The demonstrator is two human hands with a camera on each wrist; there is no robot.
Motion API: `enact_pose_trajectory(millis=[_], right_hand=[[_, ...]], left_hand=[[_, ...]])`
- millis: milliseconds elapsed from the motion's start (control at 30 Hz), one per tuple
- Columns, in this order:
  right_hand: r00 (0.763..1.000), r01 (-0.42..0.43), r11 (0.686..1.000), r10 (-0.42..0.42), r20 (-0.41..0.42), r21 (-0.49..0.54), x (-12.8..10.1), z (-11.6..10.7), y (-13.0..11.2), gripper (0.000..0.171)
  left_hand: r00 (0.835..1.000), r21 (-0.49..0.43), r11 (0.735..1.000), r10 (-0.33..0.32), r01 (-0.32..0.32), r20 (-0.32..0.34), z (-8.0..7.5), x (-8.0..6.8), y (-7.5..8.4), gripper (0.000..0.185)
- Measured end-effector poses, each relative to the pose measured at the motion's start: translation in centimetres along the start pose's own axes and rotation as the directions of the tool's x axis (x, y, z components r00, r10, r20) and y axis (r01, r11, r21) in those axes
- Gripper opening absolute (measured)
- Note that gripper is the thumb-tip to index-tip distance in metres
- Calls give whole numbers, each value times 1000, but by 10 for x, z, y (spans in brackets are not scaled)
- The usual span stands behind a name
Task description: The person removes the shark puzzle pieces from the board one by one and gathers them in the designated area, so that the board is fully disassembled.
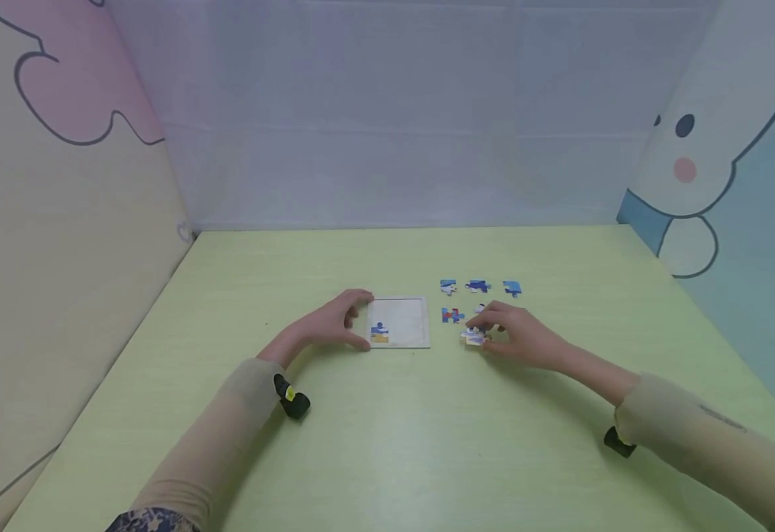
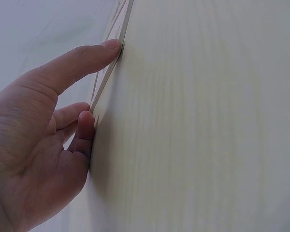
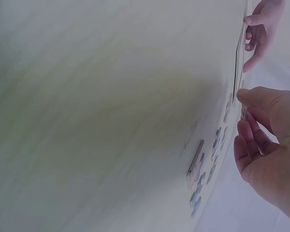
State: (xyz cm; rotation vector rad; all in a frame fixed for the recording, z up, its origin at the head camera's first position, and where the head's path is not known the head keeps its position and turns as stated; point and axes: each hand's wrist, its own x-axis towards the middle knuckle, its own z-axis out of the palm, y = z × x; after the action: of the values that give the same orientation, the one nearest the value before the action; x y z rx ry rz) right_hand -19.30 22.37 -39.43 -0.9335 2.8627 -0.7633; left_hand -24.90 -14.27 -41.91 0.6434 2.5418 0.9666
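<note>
In the head view, a square white puzzle tray (image 1: 403,314) lies flat on the table, with a blue and yellow patch of puzzle (image 1: 380,332) in its near left corner. My left hand (image 1: 334,319) grips the tray's left side, thumb at the near corner and index finger at the far one. The left wrist view shows that thumb and other fingers along the tray edge (image 2: 106,77). To the tray's right, my right hand (image 1: 520,336) pinches a pale puzzle piece (image 1: 473,337) between thumb and fingers. Only a sliver of this piece shows in the right wrist view.
Beyond my right hand lie loose puzzle pieces: a blue and white one (image 1: 448,287), a dark blue one (image 1: 478,286), a light blue one (image 1: 512,288) and a red and blue one (image 1: 453,315). Another piece (image 1: 479,308) is partly hidden by my fingers. Walls border the pale table (image 1: 387,443).
</note>
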Motion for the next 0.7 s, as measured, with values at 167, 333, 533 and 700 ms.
enact_pose_trajectory(millis=[167,333,533,700], right_hand=[[1000,21,999,-21,3,-31,-6,0,8,32],[999,40,998,-39,7,-56,-10,0,11,31],[999,47,995,-46,16,-88,-13,1,14,31],[997,73,991,-72,17,-113,-14,1,17,31]], left_hand=[[1000,9,1000,17,-17,0,0,1,-2,96],[1000,5,1000,27,-27,3,0,1,-4,96],[1000,-2,1000,21,-21,4,0,0,-3,96],[1000,-8,1000,15,-15,3,1,1,-3,96]])
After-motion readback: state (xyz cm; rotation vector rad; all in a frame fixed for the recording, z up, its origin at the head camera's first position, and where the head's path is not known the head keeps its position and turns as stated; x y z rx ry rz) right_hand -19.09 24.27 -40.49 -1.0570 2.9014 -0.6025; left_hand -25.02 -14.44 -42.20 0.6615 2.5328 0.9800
